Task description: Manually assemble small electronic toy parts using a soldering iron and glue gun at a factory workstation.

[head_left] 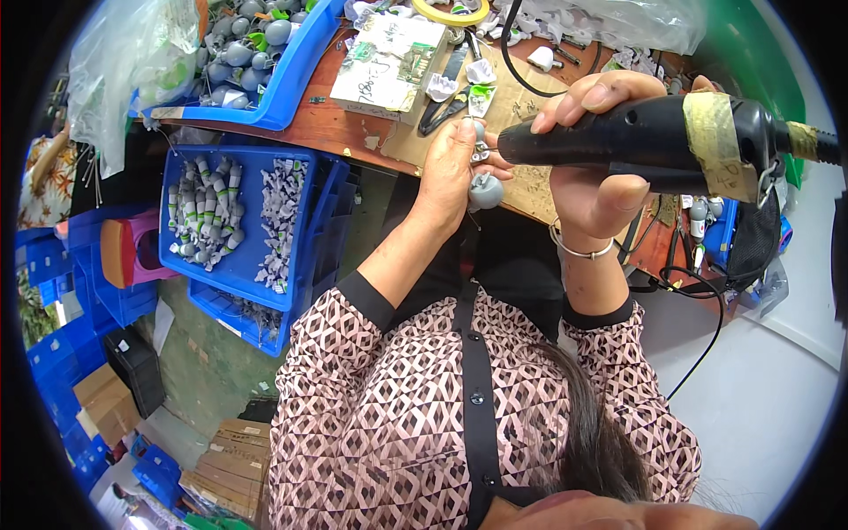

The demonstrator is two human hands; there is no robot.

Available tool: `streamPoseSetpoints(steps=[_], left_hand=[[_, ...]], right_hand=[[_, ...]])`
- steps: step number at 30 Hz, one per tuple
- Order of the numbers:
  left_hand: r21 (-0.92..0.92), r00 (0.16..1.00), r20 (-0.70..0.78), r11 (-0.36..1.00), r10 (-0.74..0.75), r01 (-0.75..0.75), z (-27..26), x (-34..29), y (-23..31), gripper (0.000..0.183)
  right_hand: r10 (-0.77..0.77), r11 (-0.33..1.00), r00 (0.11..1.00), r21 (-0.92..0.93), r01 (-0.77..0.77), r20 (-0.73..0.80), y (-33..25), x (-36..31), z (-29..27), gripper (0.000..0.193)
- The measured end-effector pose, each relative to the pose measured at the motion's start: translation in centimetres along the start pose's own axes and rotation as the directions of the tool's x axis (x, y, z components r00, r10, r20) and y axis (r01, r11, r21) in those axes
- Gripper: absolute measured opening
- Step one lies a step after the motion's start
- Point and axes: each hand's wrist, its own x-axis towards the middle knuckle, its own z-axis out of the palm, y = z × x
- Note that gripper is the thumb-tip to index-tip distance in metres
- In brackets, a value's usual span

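Note:
My right hand (587,199) is wrapped round a thick black corded electric screwdriver (649,132), its body banded with yellowish tape. The tool lies nearly level, with its narrow end toward my left hand (444,168). In that hand, fingers closed, is a small grey rounded plastic part (485,190) with a whitish middle. A second grey bulge shows above it, by the fingertips; whether it belongs to the same piece I cannot tell. The driver's tip is close to the part, and contact between them is unclear. Cardboard (521,187) lies on the bench beneath.
A blue bin (300,79) of grey bulb-shaped parts stands at the far left. Below it, a blue tray (296,231) holds grey-and-white pieces. A white box (389,62), pliers (439,113) and yellow tape roll (450,15) lie behind my hands. A black cable (707,340) hangs at right.

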Motion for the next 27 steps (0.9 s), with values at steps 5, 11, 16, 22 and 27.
streamPoseSetpoints(steps=[5,11,16,22,27], left_hand=[[0.007,1.0,-0.006,1.0,-0.004,0.004,0.1,0.0,0.0,0.035],[0.005,1.0,0.0,1.0,0.005,-0.005,0.1,0.0,-0.1,0.035],[0.025,1.0,-0.001,0.999,0.019,-0.019,0.0,-0.1,0.1,0.036],[0.017,1.0,0.0,1.0,-0.022,0.022,-0.2,-0.1,0.0,0.037],[0.008,1.0,0.014,1.0,-0.016,0.016,-0.2,-0.1,-0.1,0.037]], right_hand=[[0.015,1.0,1.0,0.015,-0.015,-0.017,0.0,-0.2,-0.1,0.073],[-0.001,0.999,0.999,0.036,-0.001,0.048,0.3,-0.7,-0.4,0.073],[-0.004,0.999,0.998,0.034,0.002,0.061,-0.1,-0.2,-0.3,0.073],[-0.039,0.999,0.999,-0.013,0.039,0.011,-0.5,0.5,-0.3,0.073],[-0.036,0.999,0.999,-0.016,0.036,0.01,-0.5,0.6,-0.2,0.074]])
